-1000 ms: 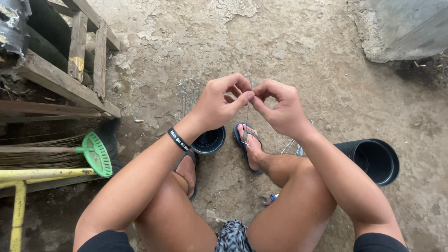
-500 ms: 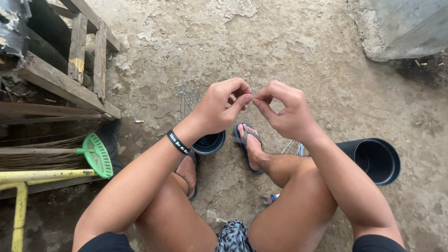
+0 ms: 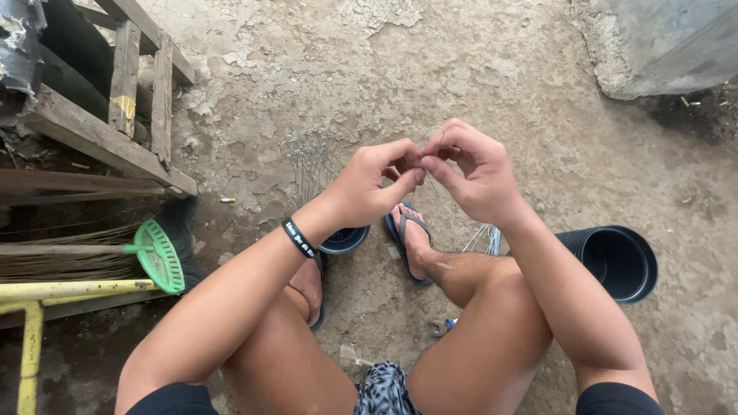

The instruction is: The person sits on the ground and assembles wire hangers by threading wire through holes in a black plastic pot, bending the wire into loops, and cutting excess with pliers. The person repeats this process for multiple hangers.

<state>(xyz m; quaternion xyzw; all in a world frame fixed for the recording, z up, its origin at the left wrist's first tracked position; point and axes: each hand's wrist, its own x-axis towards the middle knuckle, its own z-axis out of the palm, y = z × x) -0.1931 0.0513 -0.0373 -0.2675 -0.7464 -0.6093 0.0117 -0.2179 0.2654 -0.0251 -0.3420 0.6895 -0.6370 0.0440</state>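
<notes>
Wire: a thin loop of wire (image 3: 430, 137) sits pinched between the two hands, arching just above the fingertips, over the feet.
Change: against the view a second ago, the hands sit in almost the same spot with the fingertips meeting as before; the work on the wire looks like it is going on unaltered.
Left hand (image 3: 377, 184): fingers closed narrowly, thumb and forefinger pinching the wire.
Right hand (image 3: 473, 173): fingers curled in, pinching the same wire, tips touching the left hand.
Wire bundle (image 3: 311, 165): lies on the ground just beyond the left hand.
Black pots (image 3: 615, 261): below and outside the right hand.
Broom (image 3: 157, 253): well apart, outside the left arm.
</notes>
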